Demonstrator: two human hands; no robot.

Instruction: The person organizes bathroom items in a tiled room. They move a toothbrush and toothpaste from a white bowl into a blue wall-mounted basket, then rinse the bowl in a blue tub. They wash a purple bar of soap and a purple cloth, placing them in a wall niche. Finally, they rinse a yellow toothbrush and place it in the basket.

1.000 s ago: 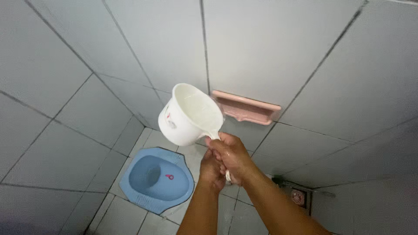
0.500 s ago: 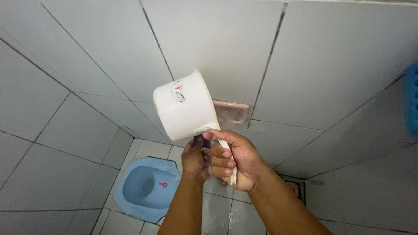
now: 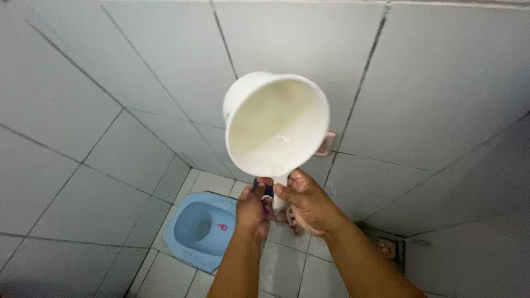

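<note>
Head view shows the right hand (image 3: 306, 203) clenched around the handle of a white round plastic water dipper (image 3: 275, 124), which stands raised above the grip with its open mouth tipped back toward the camera. The inside looks nearly empty; only a small wet glint shows on the bottom. The left hand (image 3: 253, 208) sits just beside the right, below the dipper's rim, fingers closed on a small dark-blue object (image 3: 267, 190) that touches the base of the handle. What that object is cannot be told.

Judging by this, the step in hand is working on the dipper where handle meets bowl, likely washing or rubbing it. A next move would call for a firm right-hand hold, so the bowl does not swing while the left hand presses against it.

Below and left of the grip, well apart, lies a blue ceramic squat toilet pan (image 3: 200, 228) set into the pale tiled floor (image 3: 165, 273). Behind the dipper, a pink ceramic soap holder (image 3: 327, 144) peeks out from the grey tiled wall (image 3: 441, 83). To the lower right of the grip sits a square metal floor drain (image 3: 388, 248).

Counted: one dipper, one blue object, one toilet pan, one soap holder, one drain, two hands.
</note>
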